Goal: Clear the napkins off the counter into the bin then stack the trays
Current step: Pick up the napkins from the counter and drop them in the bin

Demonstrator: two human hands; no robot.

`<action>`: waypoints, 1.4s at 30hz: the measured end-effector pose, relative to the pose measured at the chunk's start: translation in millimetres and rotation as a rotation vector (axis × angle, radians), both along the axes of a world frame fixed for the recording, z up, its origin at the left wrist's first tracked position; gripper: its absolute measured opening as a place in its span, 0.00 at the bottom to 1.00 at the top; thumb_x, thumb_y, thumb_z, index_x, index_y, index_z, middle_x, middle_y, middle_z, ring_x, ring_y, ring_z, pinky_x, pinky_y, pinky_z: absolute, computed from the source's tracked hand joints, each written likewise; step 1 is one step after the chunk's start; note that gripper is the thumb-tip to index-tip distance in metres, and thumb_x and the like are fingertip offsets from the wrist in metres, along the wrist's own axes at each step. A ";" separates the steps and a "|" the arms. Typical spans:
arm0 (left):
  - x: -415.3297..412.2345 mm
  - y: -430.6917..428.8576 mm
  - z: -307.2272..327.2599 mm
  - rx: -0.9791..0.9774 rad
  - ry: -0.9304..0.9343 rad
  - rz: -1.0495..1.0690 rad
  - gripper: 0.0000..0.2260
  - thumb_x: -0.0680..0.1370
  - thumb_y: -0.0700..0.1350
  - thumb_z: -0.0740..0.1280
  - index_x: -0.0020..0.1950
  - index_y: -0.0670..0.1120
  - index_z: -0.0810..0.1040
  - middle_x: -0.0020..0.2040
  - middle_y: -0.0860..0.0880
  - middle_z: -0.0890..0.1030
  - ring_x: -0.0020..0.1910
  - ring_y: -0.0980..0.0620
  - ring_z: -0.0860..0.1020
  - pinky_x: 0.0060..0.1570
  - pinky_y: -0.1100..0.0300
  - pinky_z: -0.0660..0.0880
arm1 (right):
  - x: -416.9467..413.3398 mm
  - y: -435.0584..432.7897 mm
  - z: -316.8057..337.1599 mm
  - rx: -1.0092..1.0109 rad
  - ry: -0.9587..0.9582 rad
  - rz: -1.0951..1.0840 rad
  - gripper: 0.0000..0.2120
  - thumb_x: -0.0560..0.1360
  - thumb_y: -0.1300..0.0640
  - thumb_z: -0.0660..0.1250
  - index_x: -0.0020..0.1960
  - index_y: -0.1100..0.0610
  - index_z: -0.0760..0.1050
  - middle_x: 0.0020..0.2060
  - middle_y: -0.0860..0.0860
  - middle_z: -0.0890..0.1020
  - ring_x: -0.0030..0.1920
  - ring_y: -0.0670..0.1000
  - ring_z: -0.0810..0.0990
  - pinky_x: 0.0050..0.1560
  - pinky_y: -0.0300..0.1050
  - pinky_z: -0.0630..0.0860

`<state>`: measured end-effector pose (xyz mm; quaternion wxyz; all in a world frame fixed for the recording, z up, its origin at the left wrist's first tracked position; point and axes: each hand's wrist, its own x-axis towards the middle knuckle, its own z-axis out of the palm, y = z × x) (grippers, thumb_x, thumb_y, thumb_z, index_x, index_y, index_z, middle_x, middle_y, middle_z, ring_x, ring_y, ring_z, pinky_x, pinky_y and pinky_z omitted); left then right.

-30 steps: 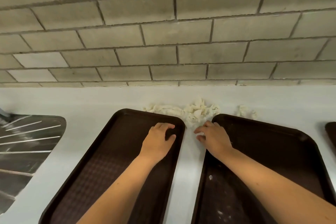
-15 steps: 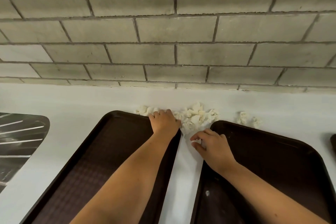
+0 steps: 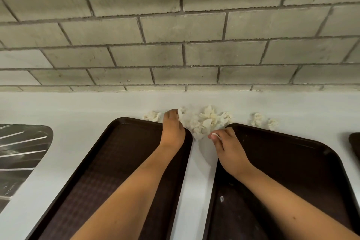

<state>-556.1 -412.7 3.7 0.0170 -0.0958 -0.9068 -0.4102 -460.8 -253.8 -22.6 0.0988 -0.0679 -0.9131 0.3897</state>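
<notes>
Running sideways along the wall (image 3: 175, 45), napkins (image 3: 204, 122) are gripped by left hand (image 3: 172, 130).

The left hand's (image 3: 172, 132) fingers (image 3: 170, 115) curl down into the napkins (image 3: 204, 122) at mid-frame, so their tips and any grip are hidden, and the paper beside them is blurred. At the right hand's (image 3: 228, 150) fingertips sits a white bit (image 3: 216, 136), too small to tell as paper or nail. The left tray (image 3: 109, 171) and right tray (image 3: 292, 161) run off the bottom edge. A third tray (image 3: 355, 144) shows only a corner at the right edge. The draining board (image 3: 21, 152) is cut by the left edge. A pale speck (image 3: 221, 198) on the right tray is too small to identify.
</notes>
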 end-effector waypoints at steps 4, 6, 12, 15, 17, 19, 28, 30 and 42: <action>24.1 -13.0 14.2 0.350 -0.206 0.008 0.11 0.81 0.38 0.56 0.44 0.48 0.74 0.34 0.50 0.76 0.31 0.52 0.70 0.33 0.58 0.67 | 10.9 1.3 12.0 -0.122 -0.047 0.030 0.10 0.83 0.53 0.54 0.51 0.53 0.73 0.44 0.48 0.77 0.42 0.44 0.76 0.44 0.34 0.70; 44.2 -18.2 17.5 0.427 -0.213 -0.018 0.14 0.81 0.38 0.55 0.36 0.48 0.70 0.26 0.56 0.69 0.26 0.55 0.65 0.29 0.59 0.63 | 21.1 1.6 18.4 -0.195 -0.089 0.043 0.10 0.83 0.54 0.53 0.50 0.52 0.72 0.40 0.49 0.78 0.39 0.47 0.76 0.44 0.42 0.73; 101.8 -29.6 34.0 0.463 -0.270 -0.083 0.14 0.80 0.49 0.54 0.38 0.47 0.70 0.31 0.54 0.67 0.31 0.55 0.63 0.34 0.58 0.61 | 62.4 4.0 49.9 -0.208 -0.076 0.008 0.12 0.83 0.52 0.52 0.49 0.54 0.72 0.40 0.46 0.77 0.41 0.44 0.75 0.45 0.41 0.70; 132.0 -28.9 48.5 0.348 -0.244 -0.021 0.23 0.79 0.64 0.53 0.35 0.49 0.72 0.30 0.56 0.70 0.31 0.57 0.68 0.38 0.59 0.68 | 88.2 11.5 62.6 -0.268 -0.039 -0.023 0.17 0.82 0.47 0.52 0.43 0.56 0.69 0.39 0.53 0.76 0.40 0.50 0.75 0.42 0.45 0.67; 151.1 -27.3 54.8 0.287 -0.145 -0.013 0.25 0.81 0.60 0.56 0.28 0.47 0.68 0.25 0.55 0.67 0.27 0.57 0.66 0.33 0.59 0.65 | 102.8 18.3 65.0 -0.299 -0.012 -0.034 0.17 0.82 0.45 0.52 0.38 0.50 0.66 0.35 0.47 0.73 0.40 0.49 0.72 0.43 0.43 0.65; 172.1 -25.4 58.2 0.275 -0.078 -0.051 0.23 0.81 0.51 0.61 0.31 0.39 0.66 0.26 0.50 0.65 0.26 0.56 0.62 0.32 0.58 0.62 | 120.4 25.4 66.0 -0.294 0.011 -0.041 0.17 0.82 0.45 0.52 0.37 0.48 0.65 0.34 0.44 0.71 0.38 0.45 0.71 0.45 0.41 0.65; 267.7 -1.3 63.0 0.502 -0.290 -0.111 0.12 0.82 0.43 0.57 0.39 0.42 0.66 0.38 0.51 0.83 0.24 0.54 0.64 0.24 0.64 0.60 | 201.3 56.2 57.1 -0.228 -0.006 -0.031 0.17 0.83 0.49 0.51 0.39 0.56 0.66 0.35 0.50 0.72 0.37 0.46 0.71 0.43 0.42 0.67; 285.9 6.4 64.6 0.499 -0.364 -0.115 0.11 0.82 0.42 0.56 0.40 0.42 0.65 0.42 0.49 0.85 0.24 0.54 0.64 0.24 0.62 0.60 | 225.4 61.4 57.7 -0.200 -0.005 -0.062 0.15 0.83 0.52 0.51 0.41 0.55 0.68 0.36 0.48 0.73 0.39 0.44 0.72 0.44 0.39 0.67; 412.9 84.6 47.6 0.549 -0.551 -0.324 0.14 0.81 0.50 0.58 0.37 0.48 0.72 0.24 0.51 0.61 0.22 0.54 0.57 0.23 0.64 0.53 | 443.7 111.2 48.0 -0.079 0.011 -0.361 0.15 0.83 0.49 0.50 0.47 0.56 0.70 0.31 0.48 0.72 0.30 0.48 0.69 0.32 0.44 0.66</action>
